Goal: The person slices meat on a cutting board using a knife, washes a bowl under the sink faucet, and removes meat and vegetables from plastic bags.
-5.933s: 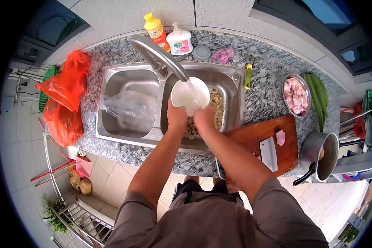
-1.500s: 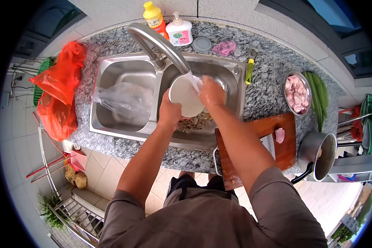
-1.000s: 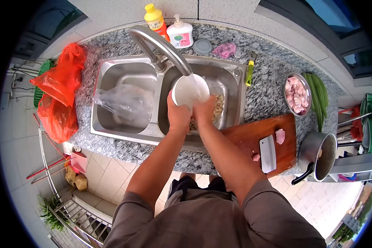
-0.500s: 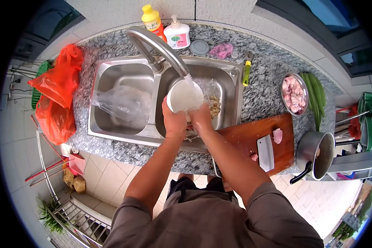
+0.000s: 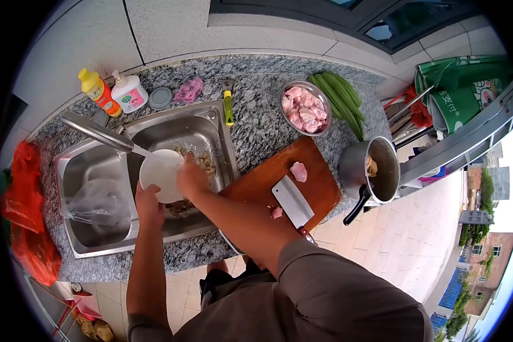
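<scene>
A white bowl (image 5: 164,166) is held over the right basin of the steel sink (image 5: 232,154), under the faucet (image 5: 100,134), and a stream of water reaches it. My left hand (image 5: 149,204) is closed on the bowl's near left edge. My right hand (image 5: 192,180) grips its right edge, with some of the fingers hidden. Wet, brownish food scraps (image 5: 204,162) lie on the basin floor behind and below the bowl. A clear plastic bag (image 5: 100,202) lies in the left basin.
Right of the sink, a wooden cutting board (image 5: 256,181) carries a cleaver (image 5: 292,200) and pieces of meat (image 5: 298,171). Beyond are a bowl of meat pieces (image 5: 305,111), long green vegetables (image 5: 339,100) and a pot (image 5: 353,165). Bottles (image 5: 129,94) stand behind the sink; red bags (image 5: 25,194) sit left.
The head view has swung right, so the counter appears further left. Both hands still hold the bowl, and its round face is turned more toward me. My right hand has shifted along its edge.
</scene>
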The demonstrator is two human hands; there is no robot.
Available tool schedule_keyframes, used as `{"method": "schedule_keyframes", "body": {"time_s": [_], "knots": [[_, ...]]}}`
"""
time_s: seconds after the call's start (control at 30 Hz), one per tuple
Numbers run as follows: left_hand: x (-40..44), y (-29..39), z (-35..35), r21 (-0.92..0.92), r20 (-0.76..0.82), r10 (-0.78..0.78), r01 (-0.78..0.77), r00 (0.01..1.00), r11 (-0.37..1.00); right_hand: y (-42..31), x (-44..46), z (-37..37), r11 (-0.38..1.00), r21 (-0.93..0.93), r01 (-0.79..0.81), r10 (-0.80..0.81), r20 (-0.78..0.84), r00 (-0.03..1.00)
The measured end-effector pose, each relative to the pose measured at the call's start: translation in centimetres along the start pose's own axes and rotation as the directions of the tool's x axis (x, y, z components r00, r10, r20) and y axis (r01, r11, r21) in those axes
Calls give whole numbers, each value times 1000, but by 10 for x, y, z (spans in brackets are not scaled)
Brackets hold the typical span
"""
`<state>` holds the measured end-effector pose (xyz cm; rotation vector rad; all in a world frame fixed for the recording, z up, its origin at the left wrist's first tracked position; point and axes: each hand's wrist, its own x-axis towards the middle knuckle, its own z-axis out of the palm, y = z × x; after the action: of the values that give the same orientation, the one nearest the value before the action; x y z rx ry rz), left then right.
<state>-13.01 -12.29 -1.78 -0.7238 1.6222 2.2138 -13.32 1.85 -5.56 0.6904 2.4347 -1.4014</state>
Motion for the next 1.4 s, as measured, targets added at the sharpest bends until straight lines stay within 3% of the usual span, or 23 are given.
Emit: {"method": "schedule_keyframes", "body": {"time_s": [0.03, 0.07, 0.1, 0.17, 0.2, 0.27, 0.3, 0.37, 0.4, 0.5, 0.53, 0.63, 0.73, 0.87, 0.97, 1.07, 1.1, 1.17, 1.2, 1.27, 1.3, 1.37, 1.4], "knots": [[0, -5, 11, -86, -90, 78, -85, 993, 993, -13, -15, 4, 978, 194, -73, 94, -102, 990], [-6, -17, 27, -73, -205, 204, -223, 957, 972, 1, -18, 33, 930, 343, -132, 165, -69, 984], [-3, -22, 28, -50, -179, 191, -203, 965, 978, -11, -44, 35, 889, 456, -40, 134, -176, 975], [1, -31, 20, 4, -131, 154, -155, 979, 988, 4, -23, 26, 970, 212, -121, 143, -92, 985], [6, -25, 9, -3, -30, 107, -107, 994, 994, 1, -13, 9, 993, -45, 106, -112, -194, 975], [-14, 6, 13, -20, 59, -45, 46, 997, 999, -9, 2, -37, 709, -558, 432, -613, -185, 768], [-20, 15, 14, -20, 102, -121, 124, 987, 992, -17, 2, -46, 582, -603, 546, -731, -92, 676], [-9, -1, 4, -36, 148, -41, 47, 988, 998, -30, -1, -53, 275, -635, 722, -891, 115, 440], [-4, -5, 3, -56, 153, -17, 26, 988, 998, -19, -5, -33, 319, -601, 732, -786, 264, 559], [-10, -6, 13, -70, 122, -60, 69, 991, 995, -31, 0, -28, 507, -538, 673, -570, 377, 730], [-13, -2, 17, -68, 98, -86, 93, 991, 993, -34, 7, -32, 366, -622, 692, -642, 369, 672], [0, -9, 6, -61, 165, -35, 45, 986, 997, -40, 8, -21, 141, -650, 746, -506, 600, 619], [-12, 0, 22, -48, 139, -46, 53, 989, 997, -50, 8, -8, 838, -187, 512, -358, 518, 776], [-8, -3, 21, -112, 171, -103, 123, 980, 986, -56, 10, -12, 804, -439, 401, -222, 404, 887], [19, -35, 11, -229, 130, 103, -71, 986, 971, -42, 12, -4, 820, -217, 530, -402, 443, 802], [3, -17, 27, -140, 72, 70, -60, 995, 988, -27, 19, 7, 777, -446, 444, -469, 61, 881], [-7, -4, 30, -16, 99, 13, -12, 995, 1000, -20, 19, 9, 766, -431, 477, -456, 160, 876], [19, -36, 8, -68, 27, 37, -36, 999, 997, -33, 9, -21, 791, -239, 563, -398, 498, 770], [14, -32, 8, -93, -58, -10, 4, 998, 996, -13, 14, -17, 715, -198, 671, -549, 437, 713], [17, -39, 1, -112, -120, -123, 109, 985, 988, -14, 5, -39, 384, -496, 779, -876, 70, 477], [21, -50, -3, -142, -112, -76, 60, 991, 988, -23, -5, -54, 448, -509, 735, -848, 17, 529], [20, -52, -1, -193, -86, -153, 134, 985, 972, -13, -5, -49, 725, -274, 633, -688, -226, 690], [34, -71, -7, -222, -100, -182, 157, 978, 962, -8, 0, -52, 900, 180, 397, -394, -52, 918]]}}
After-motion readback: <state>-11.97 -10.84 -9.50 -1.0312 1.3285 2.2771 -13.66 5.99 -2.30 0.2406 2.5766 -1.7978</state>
